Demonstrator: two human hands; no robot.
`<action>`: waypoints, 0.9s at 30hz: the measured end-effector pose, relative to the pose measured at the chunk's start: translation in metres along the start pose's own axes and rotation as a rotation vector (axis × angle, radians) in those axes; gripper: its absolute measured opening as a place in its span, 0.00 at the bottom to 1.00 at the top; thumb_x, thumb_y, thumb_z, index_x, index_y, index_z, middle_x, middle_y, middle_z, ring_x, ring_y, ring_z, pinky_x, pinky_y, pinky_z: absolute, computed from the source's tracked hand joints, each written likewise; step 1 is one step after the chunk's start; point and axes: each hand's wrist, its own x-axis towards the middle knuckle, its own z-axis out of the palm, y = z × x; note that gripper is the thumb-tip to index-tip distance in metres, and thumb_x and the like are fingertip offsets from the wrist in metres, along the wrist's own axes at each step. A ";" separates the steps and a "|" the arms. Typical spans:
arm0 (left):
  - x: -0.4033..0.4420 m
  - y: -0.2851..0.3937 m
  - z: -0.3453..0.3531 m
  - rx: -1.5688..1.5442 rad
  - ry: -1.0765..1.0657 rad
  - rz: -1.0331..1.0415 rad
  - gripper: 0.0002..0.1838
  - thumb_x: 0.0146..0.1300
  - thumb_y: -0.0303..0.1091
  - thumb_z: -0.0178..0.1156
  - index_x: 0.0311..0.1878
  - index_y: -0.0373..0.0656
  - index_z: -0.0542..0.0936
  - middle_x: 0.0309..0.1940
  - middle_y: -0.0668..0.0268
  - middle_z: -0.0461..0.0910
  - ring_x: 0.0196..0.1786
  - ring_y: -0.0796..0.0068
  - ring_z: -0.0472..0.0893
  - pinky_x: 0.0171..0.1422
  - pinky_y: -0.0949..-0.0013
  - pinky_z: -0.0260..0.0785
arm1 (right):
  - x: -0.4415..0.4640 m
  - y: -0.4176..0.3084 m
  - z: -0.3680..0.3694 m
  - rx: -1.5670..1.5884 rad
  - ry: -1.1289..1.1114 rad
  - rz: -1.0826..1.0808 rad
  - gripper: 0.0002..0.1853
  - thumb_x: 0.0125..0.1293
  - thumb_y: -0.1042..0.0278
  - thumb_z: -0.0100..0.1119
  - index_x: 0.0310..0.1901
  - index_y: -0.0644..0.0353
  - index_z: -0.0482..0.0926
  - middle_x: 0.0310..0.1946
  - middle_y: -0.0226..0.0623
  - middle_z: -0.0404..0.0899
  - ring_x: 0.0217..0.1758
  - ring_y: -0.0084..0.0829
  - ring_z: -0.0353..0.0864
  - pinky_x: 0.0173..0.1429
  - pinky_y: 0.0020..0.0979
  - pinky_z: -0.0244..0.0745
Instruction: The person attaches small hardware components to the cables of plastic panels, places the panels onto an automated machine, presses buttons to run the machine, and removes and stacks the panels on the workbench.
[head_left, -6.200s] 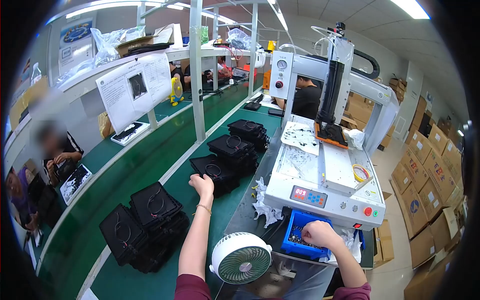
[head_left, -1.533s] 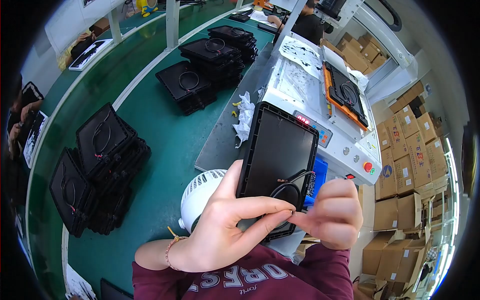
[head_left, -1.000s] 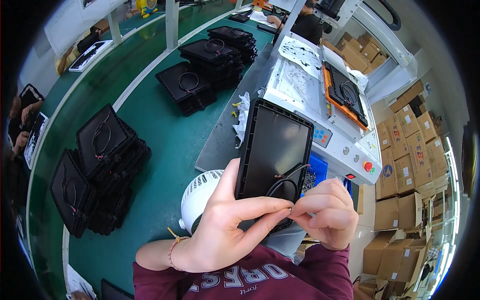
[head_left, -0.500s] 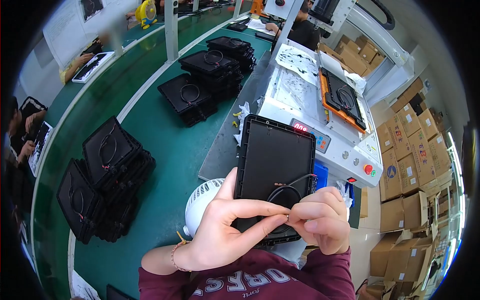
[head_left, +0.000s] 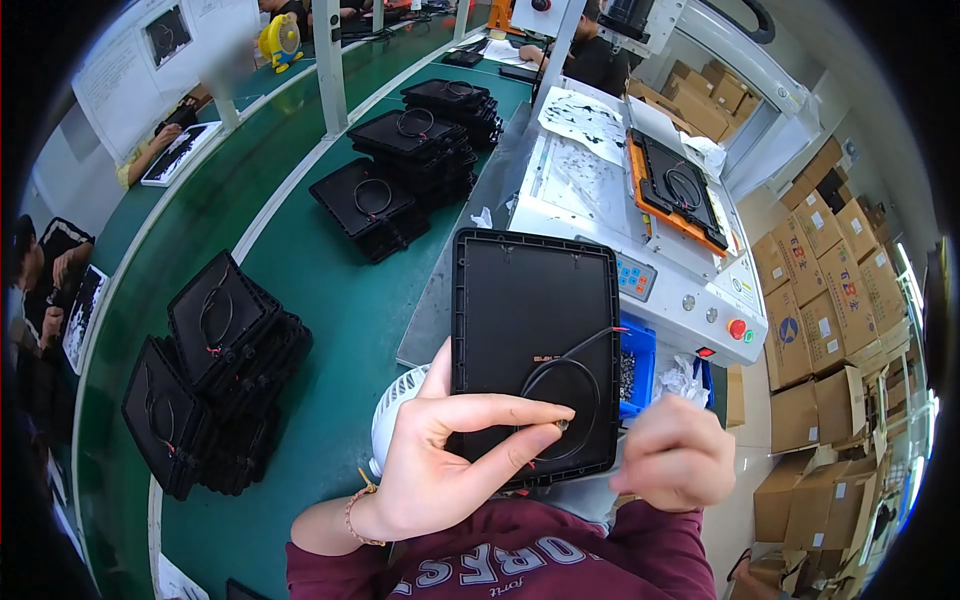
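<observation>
A black plastic housing (head_left: 500, 310), open side up, is tilted in front of me with a thin black cable (head_left: 580, 372) looped in it. My left hand (head_left: 440, 450) reaches over its lower left corner. Thumb and index finger pinch a small brassy metal piece (head_left: 563, 425), too small to name surely; the other fingers go behind the housing's left edge. My right hand (head_left: 680, 455) is apart from it at the lower right, curled closed and blurred by motion. Whatever it holds, if anything, is hidden. A blue bin (head_left: 643, 370) with small metal parts stands beyond it.
Stacks of similar black housings stand on the green table, left (head_left: 215, 370) and back (head_left: 400, 170). A white machine (head_left: 700, 290) with an orange fixture (head_left: 650, 205) is at right. A white rounded appliance (head_left: 385, 420) stands near my left wrist. Co-workers sit across and behind; cardboard boxes (head_left: 810, 300) fill the far right.
My right hand has parted from my left fingertips and moved right and slightly down. The small metal piece now shows between my left fingers. The housing has shifted a little left in view.
</observation>
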 end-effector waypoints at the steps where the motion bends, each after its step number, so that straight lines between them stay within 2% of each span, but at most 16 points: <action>1: 0.000 -0.002 0.001 -0.049 0.012 -0.016 0.08 0.54 0.23 0.67 0.38 0.41 0.88 0.44 0.59 0.83 0.56 0.65 0.74 0.65 0.63 0.60 | -0.003 -0.006 -0.004 0.055 -0.029 0.016 0.13 0.40 0.76 0.68 0.34 0.63 0.85 0.29 0.34 0.78 0.27 0.30 0.79 0.29 0.26 0.73; 3: -0.001 -0.006 0.003 -0.148 0.036 -0.051 0.06 0.58 0.26 0.67 0.39 0.42 0.88 0.38 0.64 0.86 0.56 0.67 0.73 0.69 0.61 0.55 | -0.019 -0.011 -0.017 -0.004 -0.117 0.046 0.12 0.42 0.75 0.69 0.33 0.62 0.84 0.28 0.34 0.78 0.28 0.29 0.79 0.29 0.26 0.73; 6: 0.001 -0.009 0.000 -0.157 0.009 -0.094 0.05 0.61 0.28 0.65 0.39 0.41 0.87 0.39 0.64 0.86 0.55 0.68 0.73 0.68 0.61 0.55 | -0.044 -0.016 -0.025 -0.099 -0.207 0.228 0.09 0.46 0.74 0.69 0.32 0.62 0.82 0.27 0.34 0.78 0.28 0.32 0.79 0.30 0.27 0.74; 9: 0.003 -0.005 0.000 -0.151 0.006 -0.130 0.07 0.61 0.28 0.62 0.37 0.37 0.87 0.38 0.59 0.84 0.52 0.70 0.76 0.61 0.66 0.63 | -0.073 -0.001 -0.005 -0.306 -0.314 0.379 0.07 0.50 0.73 0.68 0.30 0.63 0.79 0.26 0.35 0.77 0.30 0.36 0.80 0.31 0.30 0.75; 10: 0.003 -0.006 0.001 -0.156 0.009 -0.125 0.07 0.61 0.28 0.62 0.38 0.37 0.87 0.37 0.60 0.84 0.51 0.70 0.76 0.60 0.67 0.63 | -0.091 0.008 0.002 -0.312 -0.373 0.476 0.09 0.49 0.72 0.68 0.29 0.61 0.77 0.29 0.36 0.76 0.32 0.39 0.79 0.33 0.32 0.75; 13: 0.003 -0.007 0.003 -0.174 0.015 -0.128 0.07 0.61 0.27 0.63 0.38 0.36 0.87 0.35 0.61 0.84 0.48 0.71 0.76 0.58 0.67 0.64 | -0.117 0.021 0.009 -0.328 -0.493 0.560 0.09 0.46 0.72 0.68 0.28 0.61 0.76 0.31 0.35 0.77 0.33 0.38 0.79 0.34 0.33 0.75; 14: 0.003 -0.006 0.004 -0.183 0.018 -0.143 0.07 0.60 0.27 0.63 0.38 0.36 0.87 0.35 0.61 0.84 0.47 0.72 0.76 0.57 0.67 0.64 | -0.117 0.023 0.011 -0.322 -0.475 0.530 0.10 0.44 0.72 0.68 0.29 0.60 0.76 0.31 0.34 0.77 0.31 0.36 0.79 0.34 0.33 0.75; 17: 0.002 -0.005 0.006 -0.202 0.011 -0.204 0.07 0.58 0.26 0.64 0.38 0.36 0.87 0.36 0.61 0.84 0.47 0.72 0.76 0.56 0.68 0.65 | -0.113 0.023 0.011 -0.223 -0.321 0.488 0.10 0.45 0.73 0.68 0.30 0.60 0.78 0.28 0.33 0.77 0.30 0.36 0.79 0.33 0.32 0.75; 18: 0.001 -0.005 0.006 -0.207 0.007 -0.226 0.07 0.58 0.25 0.65 0.39 0.36 0.87 0.36 0.61 0.84 0.47 0.72 0.76 0.56 0.68 0.65 | -0.110 0.016 0.003 -0.102 -0.317 0.551 0.11 0.44 0.75 0.71 0.32 0.59 0.82 0.29 0.32 0.77 0.29 0.33 0.79 0.31 0.29 0.74; 21: 0.001 -0.007 0.008 -0.153 0.007 -0.124 0.08 0.54 0.23 0.67 0.39 0.36 0.87 0.40 0.59 0.84 0.50 0.70 0.77 0.58 0.68 0.66 | -0.088 -0.001 -0.016 0.015 -0.132 0.439 0.13 0.43 0.76 0.74 0.34 0.60 0.84 0.31 0.32 0.77 0.28 0.29 0.80 0.30 0.26 0.73; 22: 0.001 -0.009 0.010 -0.147 0.005 -0.103 0.08 0.54 0.22 0.67 0.39 0.36 0.87 0.42 0.59 0.83 0.51 0.69 0.77 0.59 0.68 0.66 | -0.078 -0.007 -0.018 -0.021 -0.024 0.374 0.16 0.40 0.78 0.76 0.35 0.59 0.86 0.31 0.31 0.77 0.26 0.25 0.78 0.28 0.24 0.70; 25: -0.001 -0.011 0.012 -0.142 -0.010 -0.064 0.10 0.53 0.21 0.67 0.40 0.38 0.87 0.45 0.58 0.83 0.54 0.67 0.76 0.62 0.66 0.64 | -0.041 -0.020 -0.010 -0.265 0.175 0.256 0.16 0.40 0.77 0.78 0.35 0.57 0.86 0.30 0.30 0.77 0.25 0.24 0.76 0.26 0.24 0.68; 27: -0.003 -0.011 0.012 -0.158 -0.027 -0.079 0.10 0.55 0.23 0.68 0.42 0.43 0.88 0.44 0.60 0.84 0.56 0.67 0.74 0.65 0.63 0.60 | -0.019 -0.016 -0.001 -0.285 0.116 0.158 0.17 0.41 0.76 0.78 0.36 0.58 0.85 0.31 0.31 0.77 0.24 0.26 0.75 0.25 0.25 0.67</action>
